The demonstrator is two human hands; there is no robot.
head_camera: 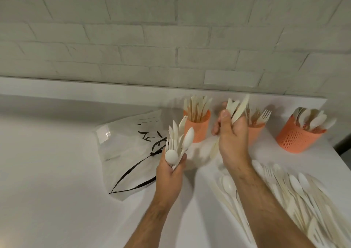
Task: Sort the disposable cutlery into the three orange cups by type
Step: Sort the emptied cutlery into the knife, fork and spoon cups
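Hands clamped on smooth pale plastic cutlery: left hand (170, 168) around mixed bundle (177, 143), right hand (232, 133) around flat knives (237, 109).

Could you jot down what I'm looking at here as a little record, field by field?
Surface: white table against a pale brick wall
Left cup: knives
Middle cup: forks
Right cup: spoons
Left hand: holds a mixed bundle of cutlery
Right hand: holds several knives between the left and middle cups
Unsorted pile: lies on the table at right
Plastic bag: lies flat at left
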